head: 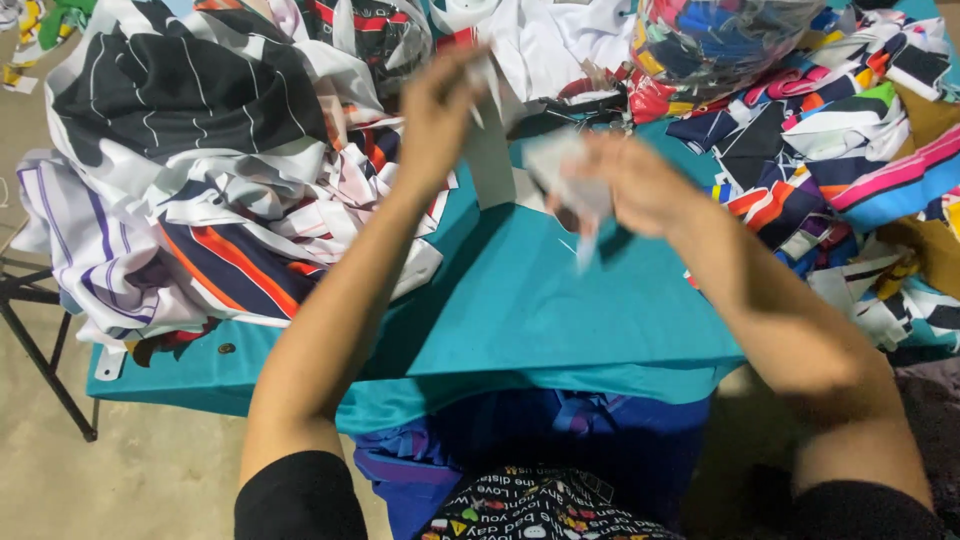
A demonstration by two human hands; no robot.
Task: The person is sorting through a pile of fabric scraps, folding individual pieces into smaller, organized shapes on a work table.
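1. the left hand [437,112] is raised above the far middle of the worktop [560,300], its fingers pinched together on the top of a narrow white strip [490,150] that hangs down from it toward the teal cloth.
2. the right hand [632,185] sits just to the right of it, a little nearer, curled around a small pale piece of fabric [570,175]; a thin white end dangles below the fingers (the motion blur hides how tight the grip is).
3. both hands are close together but whether the strip and the pale piece are joined cannot be told from the blur.
4. the teal cloth covering the worktop lies smooth in the middle and drapes over the near edge.
5. on the left, a heap of striped garments [200,170] in black, white, purple, navy and orange is piled up and spills over the left edge of the worktop.
6. on the right, a second heap of bright multicoloured pieces [840,160] in pink, green, blue and white runs from far to near.
7. at the far right, a clear plastic bag [710,40] stuffed with coloured cloth rests behind the right hand.
8. a blue bag [560,440] sits below the near edge, between the person's forearms, and a black metal leg [40,350] stands on the floor at the far left.
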